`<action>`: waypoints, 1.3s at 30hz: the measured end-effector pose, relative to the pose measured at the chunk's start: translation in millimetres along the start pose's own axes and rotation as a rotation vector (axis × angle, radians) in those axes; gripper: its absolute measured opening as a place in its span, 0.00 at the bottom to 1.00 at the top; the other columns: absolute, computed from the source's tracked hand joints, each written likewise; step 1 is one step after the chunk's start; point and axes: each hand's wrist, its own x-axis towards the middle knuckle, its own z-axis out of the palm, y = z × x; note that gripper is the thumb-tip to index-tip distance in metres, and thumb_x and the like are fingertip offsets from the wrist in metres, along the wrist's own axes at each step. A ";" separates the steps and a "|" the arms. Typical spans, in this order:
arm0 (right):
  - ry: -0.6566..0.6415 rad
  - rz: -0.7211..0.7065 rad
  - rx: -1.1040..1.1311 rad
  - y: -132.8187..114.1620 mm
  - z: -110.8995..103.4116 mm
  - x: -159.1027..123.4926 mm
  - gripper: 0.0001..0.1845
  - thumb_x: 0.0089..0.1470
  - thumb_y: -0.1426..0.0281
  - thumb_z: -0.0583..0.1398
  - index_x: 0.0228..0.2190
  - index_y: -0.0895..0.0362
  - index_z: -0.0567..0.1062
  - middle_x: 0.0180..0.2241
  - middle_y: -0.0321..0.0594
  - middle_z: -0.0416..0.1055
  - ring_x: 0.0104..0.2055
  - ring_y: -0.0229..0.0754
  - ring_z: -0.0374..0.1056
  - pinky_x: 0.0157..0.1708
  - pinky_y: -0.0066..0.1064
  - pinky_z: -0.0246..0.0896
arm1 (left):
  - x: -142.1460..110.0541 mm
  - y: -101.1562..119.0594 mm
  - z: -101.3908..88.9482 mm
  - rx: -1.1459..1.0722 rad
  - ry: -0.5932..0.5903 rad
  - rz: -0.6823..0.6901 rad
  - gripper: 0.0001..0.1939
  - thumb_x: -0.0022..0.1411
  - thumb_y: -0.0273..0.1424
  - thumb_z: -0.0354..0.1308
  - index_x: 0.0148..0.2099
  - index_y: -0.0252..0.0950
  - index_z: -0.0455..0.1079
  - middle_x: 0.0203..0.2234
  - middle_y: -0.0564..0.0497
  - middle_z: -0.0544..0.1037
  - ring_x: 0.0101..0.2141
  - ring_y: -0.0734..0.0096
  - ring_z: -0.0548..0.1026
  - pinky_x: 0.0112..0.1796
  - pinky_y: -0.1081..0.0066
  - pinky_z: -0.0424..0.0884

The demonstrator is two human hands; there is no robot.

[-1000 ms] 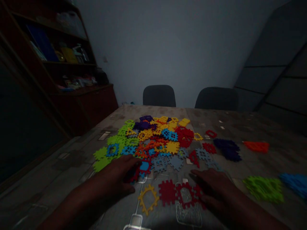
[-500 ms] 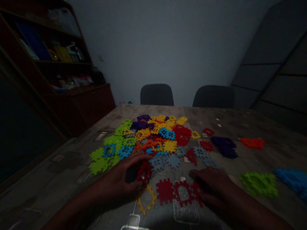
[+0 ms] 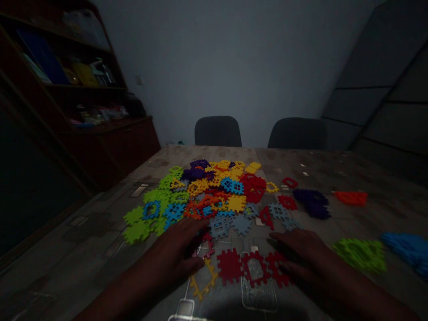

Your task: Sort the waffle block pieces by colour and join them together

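My left hand [image 3: 180, 245] hovers at the near side of the pile, thumb and fingers apart. A red openwork interlocking tile [image 3: 209, 246] lies by its fingertips, partly hidden behind them. Below that is a yellow frame tile [image 3: 199, 290] with an open middle. To its right, a solid red tile [image 3: 229, 266], a red tile with an opening [image 3: 246, 270] and another red tile [image 3: 276, 267] stand in a row. My right hand [image 3: 297, 252] is at the row's right end, fingers stretched out, its thumb over the last red tile.
A heap of mixed tiles [image 3: 197, 187] in several colours spreads across the table's middle. To the right are stacks in purple [image 3: 312, 203], orange [image 3: 351, 198], green [image 3: 361, 254] and blue [image 3: 406, 249]. Two chairs [image 3: 217, 131] stand beyond the far edge.
The red openwork tile, upright in my left hand before, now lies lower and flatter on the table as the fingers have loosened. My right hand has shifted slightly, showing more of the end red tile.
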 end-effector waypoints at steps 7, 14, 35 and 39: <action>-0.025 0.030 0.024 -2.4 -1.2 -4.7 0.36 0.48 0.73 0.68 0.58 0.45 0.73 0.55 0.46 0.74 0.57 0.59 0.66 0.58 0.55 0.58 | -4.6 0.8 9.3 0.103 -0.019 0.037 0.38 0.60 0.27 0.60 0.70 0.49 0.54 0.56 0.46 0.71 0.52 0.54 0.71 0.53 0.55 0.69; 0.022 0.030 0.039 -1.9 -4.3 -5.7 0.31 0.52 0.70 0.67 0.58 0.47 0.74 0.53 0.48 0.75 0.55 0.58 0.67 0.57 0.52 0.60 | -0.8 18.9 11.1 0.014 0.077 0.025 0.32 0.65 0.38 0.58 0.68 0.49 0.54 0.52 0.49 0.75 0.47 0.59 0.75 0.47 0.62 0.72; -0.028 0.039 -0.106 -9.8 -14.0 -4.8 0.30 0.54 0.74 0.65 0.58 0.50 0.73 0.52 0.51 0.75 0.54 0.59 0.69 0.55 0.55 0.63 | 37.3 98.0 67.8 0.146 -0.155 0.141 0.43 0.56 0.24 0.63 0.71 0.39 0.52 0.57 0.42 0.71 0.57 0.50 0.67 0.63 0.42 0.52; -0.014 0.032 -0.115 -8.1 -13.4 -2.3 0.29 0.54 0.73 0.65 0.57 0.50 0.74 0.52 0.50 0.76 0.53 0.58 0.70 0.55 0.54 0.64 | 31.0 97.8 62.3 0.107 -0.163 0.139 0.43 0.55 0.26 0.66 0.70 0.41 0.54 0.57 0.44 0.72 0.57 0.50 0.66 0.64 0.42 0.51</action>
